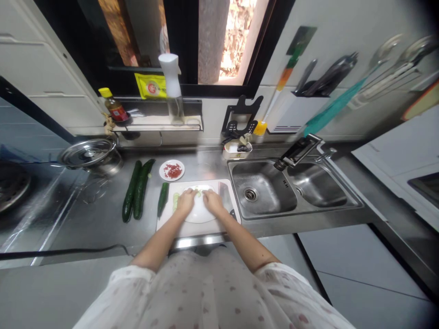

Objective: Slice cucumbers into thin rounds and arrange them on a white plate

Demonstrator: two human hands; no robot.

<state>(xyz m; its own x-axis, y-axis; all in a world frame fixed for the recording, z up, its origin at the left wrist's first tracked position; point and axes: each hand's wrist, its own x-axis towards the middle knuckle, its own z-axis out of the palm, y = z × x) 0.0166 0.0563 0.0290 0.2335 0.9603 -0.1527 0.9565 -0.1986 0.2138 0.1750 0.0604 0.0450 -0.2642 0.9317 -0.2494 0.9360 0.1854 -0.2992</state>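
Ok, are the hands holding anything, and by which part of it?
Cannot be told: the left hand and right hand are over the plate, close to cucumber slices, but any grip is too small to make out.

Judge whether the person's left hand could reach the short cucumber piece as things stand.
Probably yes: the left hand is at the white plate, and only cucumber slices lie between it and the short cucumber piece.
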